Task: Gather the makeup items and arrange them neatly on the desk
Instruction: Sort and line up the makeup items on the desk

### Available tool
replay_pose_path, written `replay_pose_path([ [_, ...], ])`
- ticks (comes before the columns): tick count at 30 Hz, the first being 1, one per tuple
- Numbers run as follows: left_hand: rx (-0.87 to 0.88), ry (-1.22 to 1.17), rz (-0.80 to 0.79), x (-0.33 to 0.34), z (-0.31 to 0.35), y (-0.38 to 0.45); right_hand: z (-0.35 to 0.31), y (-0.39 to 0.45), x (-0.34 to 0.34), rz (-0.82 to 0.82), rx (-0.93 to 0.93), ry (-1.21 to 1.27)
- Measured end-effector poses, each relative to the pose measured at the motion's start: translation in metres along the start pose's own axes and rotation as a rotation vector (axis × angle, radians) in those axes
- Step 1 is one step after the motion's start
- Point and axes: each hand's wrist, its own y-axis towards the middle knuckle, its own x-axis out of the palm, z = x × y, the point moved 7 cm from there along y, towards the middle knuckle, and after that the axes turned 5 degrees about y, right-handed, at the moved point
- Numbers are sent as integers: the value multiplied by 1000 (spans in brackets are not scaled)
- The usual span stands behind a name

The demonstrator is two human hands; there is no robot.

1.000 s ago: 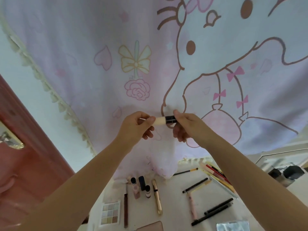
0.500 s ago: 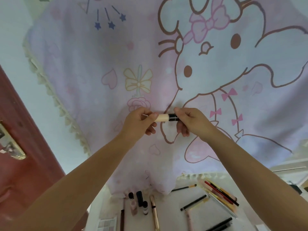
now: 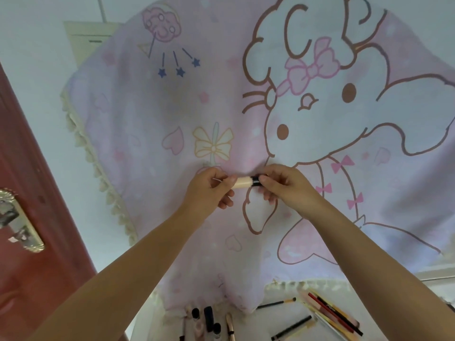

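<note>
I hold a small beige tube (image 3: 242, 182) with a black cap (image 3: 256, 180) up at chest height, well above the desk. My left hand (image 3: 209, 190) grips the beige body. My right hand (image 3: 283, 185) pinches the black cap end. Far below, on the white desk (image 3: 251, 326), stand or lie several small bottles (image 3: 209, 321), a gold tube (image 3: 230, 327), a black pencil (image 3: 291, 327), a thin brush (image 3: 275, 303) and a fan of coloured pencils (image 3: 330, 313).
A pink cartoon-print cloth (image 3: 246, 119) with a fringed edge hangs behind my hands down to the desk. A red door (image 3: 37, 242) with a brass handle plate (image 3: 17, 220) stands at the left.
The view has tilted upward, so the desk items sit lower and partly out of frame. Both hands keep the same hold on the tube.
</note>
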Motion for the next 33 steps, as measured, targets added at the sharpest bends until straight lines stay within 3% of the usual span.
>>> replay_pose_path([
  [2, -16, -44, 7, -2, -1, 1, -2, -1, 0, -35, -57, 108],
  [5, -26, -51, 3, -4, -3, 1, 1, -2, 4, -91, -15, 77],
  [8, -26, -30, -19, -2, -7, -2, 5, -2, 8, -70, 55, 4],
  [12, -37, -20, -18, -4, -15, -6, 6, -7, 7, -34, -16, 40],
  [17, -64, -72, 5, -8, -29, -12, 23, -13, 21, -163, 46, 164],
  [22, -92, -52, -25, -6, -53, -24, 37, -17, 31, -110, 70, 41],
  [29, -135, 412, -404, 11, -118, -63, 80, -50, 64, -314, 233, -94],
  [31, -96, 633, -443, 16, -140, -75, 96, -63, 79, -374, 293, -156],
  [33, -123, 683, -450, 21, -164, -88, 112, -75, 93, -421, 324, -226],
])
